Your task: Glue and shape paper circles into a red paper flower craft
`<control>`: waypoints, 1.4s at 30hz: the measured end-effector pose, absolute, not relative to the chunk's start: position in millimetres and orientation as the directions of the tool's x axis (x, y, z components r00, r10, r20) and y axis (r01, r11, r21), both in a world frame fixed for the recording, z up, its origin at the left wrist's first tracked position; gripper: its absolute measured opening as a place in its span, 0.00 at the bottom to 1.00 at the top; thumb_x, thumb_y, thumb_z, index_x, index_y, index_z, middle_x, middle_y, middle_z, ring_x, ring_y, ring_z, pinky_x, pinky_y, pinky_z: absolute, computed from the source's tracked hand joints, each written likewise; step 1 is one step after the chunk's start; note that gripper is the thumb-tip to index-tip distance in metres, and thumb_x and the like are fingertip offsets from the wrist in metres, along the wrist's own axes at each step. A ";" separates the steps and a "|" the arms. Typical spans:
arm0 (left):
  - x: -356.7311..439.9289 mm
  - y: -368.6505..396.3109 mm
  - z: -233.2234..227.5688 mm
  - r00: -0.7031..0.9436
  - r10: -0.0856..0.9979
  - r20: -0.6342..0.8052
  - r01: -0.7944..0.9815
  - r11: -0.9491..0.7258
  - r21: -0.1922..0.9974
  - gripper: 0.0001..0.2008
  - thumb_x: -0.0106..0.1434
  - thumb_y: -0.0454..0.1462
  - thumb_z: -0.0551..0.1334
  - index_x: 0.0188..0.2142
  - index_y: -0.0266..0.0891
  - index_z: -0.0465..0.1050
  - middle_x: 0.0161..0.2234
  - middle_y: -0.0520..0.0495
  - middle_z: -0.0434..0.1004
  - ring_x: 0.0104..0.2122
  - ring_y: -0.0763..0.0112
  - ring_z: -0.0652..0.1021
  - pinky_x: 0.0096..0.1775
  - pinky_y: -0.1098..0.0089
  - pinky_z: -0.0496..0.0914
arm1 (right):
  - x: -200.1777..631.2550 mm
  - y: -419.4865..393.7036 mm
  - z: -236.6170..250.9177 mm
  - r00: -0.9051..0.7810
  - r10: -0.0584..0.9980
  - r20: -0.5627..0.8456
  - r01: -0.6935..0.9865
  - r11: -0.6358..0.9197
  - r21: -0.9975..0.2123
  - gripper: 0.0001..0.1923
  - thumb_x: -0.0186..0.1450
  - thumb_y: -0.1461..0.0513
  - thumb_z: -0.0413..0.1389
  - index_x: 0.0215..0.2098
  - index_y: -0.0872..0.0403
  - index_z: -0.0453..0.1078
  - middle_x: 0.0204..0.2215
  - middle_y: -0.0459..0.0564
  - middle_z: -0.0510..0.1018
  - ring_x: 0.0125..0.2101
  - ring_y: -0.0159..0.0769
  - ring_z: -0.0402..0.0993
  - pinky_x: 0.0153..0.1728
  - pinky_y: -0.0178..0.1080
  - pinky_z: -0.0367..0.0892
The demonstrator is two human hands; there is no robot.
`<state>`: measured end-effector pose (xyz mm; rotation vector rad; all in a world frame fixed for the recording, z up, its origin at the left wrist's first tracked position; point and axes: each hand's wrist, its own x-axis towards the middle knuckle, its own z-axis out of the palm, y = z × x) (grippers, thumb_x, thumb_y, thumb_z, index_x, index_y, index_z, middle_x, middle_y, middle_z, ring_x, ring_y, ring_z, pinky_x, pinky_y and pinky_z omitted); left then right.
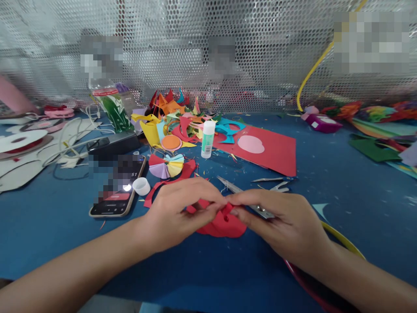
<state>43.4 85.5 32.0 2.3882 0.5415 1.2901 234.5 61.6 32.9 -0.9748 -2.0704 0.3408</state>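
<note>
Both hands meet over the table, pinching a piece of red paper (222,226) with a small folded part between the fingertips. My left hand (184,206) grips its left side with thumb and forefinger. From the right, my right hand (280,213) pinches the same fold; its fingers partly cover a pair of scissors (232,184) whose blades point up and left. Whether the scissors lie on the table or in that hand is hidden. Just beyond are a fan-folded multicoloured paper round (167,167), a cut red paper scrap (187,170) and an upright glue stick (207,140).
A phone (121,188) and a white cap (141,186) lie to the left. Paper scraps (169,111) pile at the back, near red sheets (276,152). Small tweezers-like tools (276,179) lie right. A yellow-rimmed container (343,239) stands by my right forearm. A bottle (112,106) stands back left.
</note>
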 end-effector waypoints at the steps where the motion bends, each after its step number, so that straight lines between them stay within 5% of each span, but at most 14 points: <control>1: 42.4 86.6 32.8 0.524 0.458 0.718 0.154 -0.880 0.449 0.06 0.56 0.26 0.61 0.33 0.35 0.70 0.28 0.46 0.77 0.30 0.74 0.77 0.30 0.77 0.73 | 234.2 61.8 33.1 -0.381 0.743 0.550 0.527 0.663 -0.532 0.08 0.60 0.66 0.53 0.34 0.50 0.73 0.28 0.42 0.82 0.25 0.29 0.78 0.30 0.28 0.72; 9: 34.6 85.6 34.4 0.604 0.304 0.737 0.252 -0.950 0.185 0.07 0.56 0.27 0.61 0.36 0.34 0.71 0.34 0.44 0.78 0.32 0.75 0.79 0.37 0.79 0.74 | 233.4 61.5 34.0 -0.375 0.761 0.529 0.531 0.645 -0.550 0.08 0.60 0.65 0.53 0.34 0.49 0.73 0.28 0.42 0.82 0.24 0.31 0.78 0.29 0.31 0.73; 15: 40.9 80.7 29.0 0.526 0.549 0.649 0.299 -0.834 0.464 0.08 0.54 0.28 0.61 0.34 0.37 0.66 0.29 0.49 0.76 0.27 0.76 0.76 0.28 0.77 0.73 | 233.5 59.8 31.6 -0.379 0.749 0.543 0.513 0.658 -0.551 0.06 0.57 0.65 0.57 0.34 0.51 0.73 0.28 0.42 0.82 0.27 0.30 0.78 0.29 0.28 0.72; 23: 44.1 78.8 27.4 0.466 0.673 0.574 0.214 -0.716 0.664 0.12 0.52 0.25 0.59 0.36 0.37 0.66 0.30 0.49 0.74 0.28 0.76 0.75 0.26 0.79 0.73 | 233.7 61.9 30.9 -0.367 0.751 0.549 0.504 0.657 -0.561 0.06 0.59 0.67 0.56 0.33 0.51 0.73 0.27 0.41 0.81 0.26 0.28 0.77 0.28 0.28 0.69; 28: 45.2 82.3 32.1 0.503 0.561 0.657 0.187 -0.813 0.551 0.08 0.53 0.24 0.59 0.31 0.34 0.69 0.30 0.45 0.76 0.28 0.75 0.76 0.24 0.81 0.72 | 234.6 61.5 30.9 -0.336 0.787 0.518 0.516 0.614 -0.598 0.06 0.58 0.67 0.57 0.32 0.51 0.73 0.27 0.40 0.81 0.25 0.27 0.76 0.28 0.26 0.69; 34: 44.3 85.2 33.1 0.555 0.417 0.720 0.223 -0.908 0.354 0.07 0.55 0.24 0.59 0.32 0.32 0.73 0.33 0.42 0.75 0.34 0.75 0.76 0.35 0.77 0.73 | 235.4 61.3 32.7 -0.341 0.798 0.497 0.530 0.600 -0.599 0.06 0.58 0.67 0.56 0.32 0.51 0.74 0.25 0.40 0.81 0.23 0.26 0.75 0.28 0.26 0.69; 39: 42.9 86.3 30.3 0.561 0.418 0.714 0.259 -0.908 0.328 0.08 0.56 0.24 0.59 0.33 0.34 0.72 0.35 0.44 0.73 0.36 0.76 0.75 0.38 0.76 0.72 | 233.4 62.1 32.1 -0.340 0.810 0.479 0.523 0.586 -0.619 0.07 0.56 0.68 0.56 0.31 0.51 0.74 0.26 0.41 0.81 0.24 0.28 0.76 0.29 0.27 0.69; 42: 42.1 84.7 26.9 0.571 0.468 0.675 0.239 -0.881 0.409 0.08 0.56 0.25 0.60 0.34 0.35 0.70 0.34 0.46 0.73 0.35 0.77 0.75 0.36 0.78 0.72 | 233.2 63.1 30.6 -0.358 0.810 0.466 0.496 0.587 -0.640 0.08 0.56 0.69 0.56 0.30 0.51 0.73 0.26 0.40 0.80 0.26 0.26 0.76 0.29 0.26 0.68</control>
